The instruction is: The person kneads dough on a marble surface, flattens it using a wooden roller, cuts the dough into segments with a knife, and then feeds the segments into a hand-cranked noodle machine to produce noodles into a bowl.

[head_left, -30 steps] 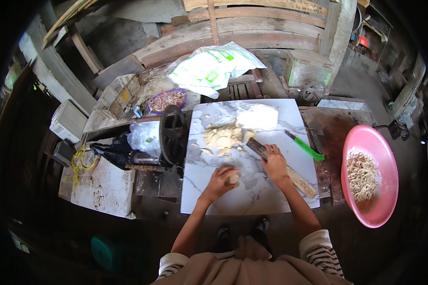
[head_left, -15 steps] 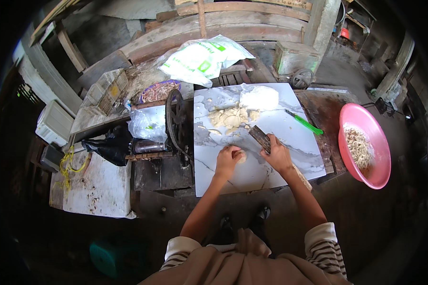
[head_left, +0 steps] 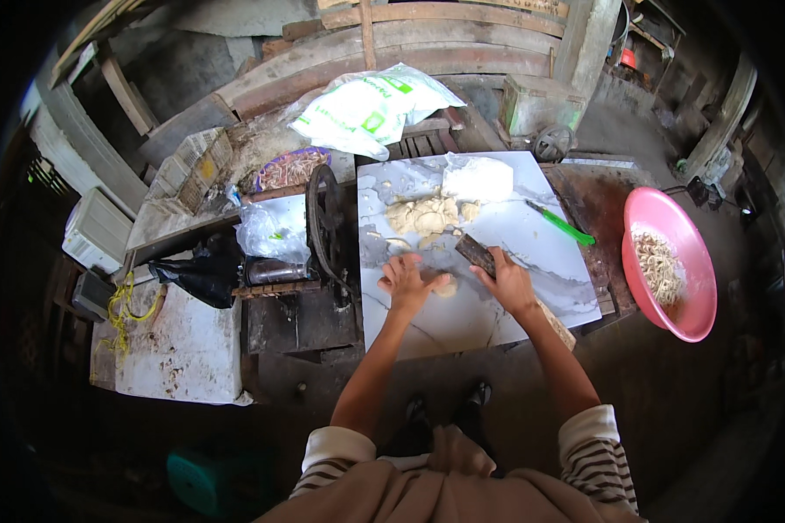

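Observation:
My left hand [head_left: 406, 284] is open over the marbled board [head_left: 392, 327], fingers spread. Its thumb is at a small flattened round of dough [head_left: 446, 286], which lies on the board. My right hand [head_left: 510, 286] is closed over a dark flat bar [head_left: 475, 253] that slants up to the left. A pale wooden piece [head_left: 556, 326] shows beyond my right forearm; whether it joins the bar is hidden. Ahead of both hands sits a lumpy heap of dough [head_left: 423, 214] with loose scraps around it. Behind it lies a clear bag of white stuff [head_left: 478, 179].
A green-handled knife [head_left: 562, 223] rests at the board's right. Further right stands a pink basin [head_left: 709, 261] with pale strips inside. To the left is a machine with a large wheel [head_left: 323, 222] and a plastic bag [head_left: 272, 231]. A white-and-green sack [head_left: 366, 109] lies behind.
My left hand has opened from its pinch at the small dough piece, spreading its fingers and shifting slightly left and forward. The right hand stays on the dark bar.

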Action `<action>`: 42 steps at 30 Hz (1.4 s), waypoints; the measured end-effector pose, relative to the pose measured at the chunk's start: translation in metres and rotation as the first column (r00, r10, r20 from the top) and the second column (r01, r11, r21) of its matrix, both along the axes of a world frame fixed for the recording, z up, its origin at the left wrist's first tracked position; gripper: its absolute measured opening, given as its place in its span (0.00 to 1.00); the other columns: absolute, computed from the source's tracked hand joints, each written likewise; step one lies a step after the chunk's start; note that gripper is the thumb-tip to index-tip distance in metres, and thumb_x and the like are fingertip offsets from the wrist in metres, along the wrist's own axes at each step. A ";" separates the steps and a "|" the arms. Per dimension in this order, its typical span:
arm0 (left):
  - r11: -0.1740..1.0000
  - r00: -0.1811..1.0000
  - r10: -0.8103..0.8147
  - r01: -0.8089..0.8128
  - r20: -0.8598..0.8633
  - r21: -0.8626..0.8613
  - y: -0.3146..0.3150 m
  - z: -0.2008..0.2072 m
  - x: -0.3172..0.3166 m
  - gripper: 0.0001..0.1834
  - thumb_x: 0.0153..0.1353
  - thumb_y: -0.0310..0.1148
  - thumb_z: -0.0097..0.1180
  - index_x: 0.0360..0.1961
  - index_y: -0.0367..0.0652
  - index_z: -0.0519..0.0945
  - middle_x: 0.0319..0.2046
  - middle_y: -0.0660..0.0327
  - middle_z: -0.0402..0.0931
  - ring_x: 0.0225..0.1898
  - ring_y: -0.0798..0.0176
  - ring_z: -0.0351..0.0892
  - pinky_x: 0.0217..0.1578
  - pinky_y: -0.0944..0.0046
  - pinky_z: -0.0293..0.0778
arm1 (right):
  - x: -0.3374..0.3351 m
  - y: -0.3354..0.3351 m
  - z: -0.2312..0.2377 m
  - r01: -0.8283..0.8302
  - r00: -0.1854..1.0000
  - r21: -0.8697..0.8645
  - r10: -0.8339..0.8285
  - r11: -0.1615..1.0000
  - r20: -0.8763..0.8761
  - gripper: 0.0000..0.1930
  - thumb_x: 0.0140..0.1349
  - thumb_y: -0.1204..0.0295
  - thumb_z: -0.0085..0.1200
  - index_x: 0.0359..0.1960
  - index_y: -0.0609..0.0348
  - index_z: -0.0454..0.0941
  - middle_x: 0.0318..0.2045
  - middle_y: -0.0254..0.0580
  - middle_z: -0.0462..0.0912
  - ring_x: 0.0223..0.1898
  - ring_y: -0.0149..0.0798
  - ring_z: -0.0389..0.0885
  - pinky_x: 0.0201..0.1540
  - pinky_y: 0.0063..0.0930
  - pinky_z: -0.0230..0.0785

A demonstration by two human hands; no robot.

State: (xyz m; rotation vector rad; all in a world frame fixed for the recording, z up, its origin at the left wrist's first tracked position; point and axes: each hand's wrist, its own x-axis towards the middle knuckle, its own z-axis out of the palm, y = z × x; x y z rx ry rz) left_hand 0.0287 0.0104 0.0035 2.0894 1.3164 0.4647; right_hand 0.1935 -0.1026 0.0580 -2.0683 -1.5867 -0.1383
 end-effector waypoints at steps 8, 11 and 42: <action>0.755 0.978 -0.207 0.181 -0.034 0.630 -0.031 -0.015 0.021 0.41 0.51 0.58 0.52 0.57 0.38 0.61 0.58 0.49 0.56 0.62 0.52 0.50 0.59 0.39 0.41 | -0.004 0.012 0.002 -0.005 0.999 -0.025 0.004 1.000 -0.040 0.22 0.61 0.50 0.42 0.40 0.60 0.67 0.31 0.54 0.79 0.30 0.56 0.79 0.29 0.44 0.71; 0.764 0.972 -0.224 0.224 -0.077 0.605 -0.062 -0.017 0.024 0.44 0.53 0.57 0.49 0.61 0.34 0.56 0.62 0.49 0.52 0.66 0.55 0.45 0.62 0.39 0.36 | 0.001 0.017 -0.002 -0.011 0.998 -0.055 0.008 0.998 -0.057 0.22 0.62 0.50 0.41 0.40 0.60 0.67 0.31 0.54 0.79 0.29 0.56 0.79 0.28 0.45 0.71; 0.942 0.964 0.251 -0.265 0.091 0.204 0.002 0.001 0.038 0.32 0.62 0.34 0.41 0.64 0.36 0.46 0.67 0.50 0.37 0.68 0.43 0.25 0.57 0.29 0.31 | -0.026 0.029 -0.029 -0.027 0.959 -0.027 0.034 0.999 0.281 0.18 0.60 0.66 0.40 0.49 0.60 0.70 0.59 0.43 0.65 0.64 0.40 0.54 0.63 0.47 0.45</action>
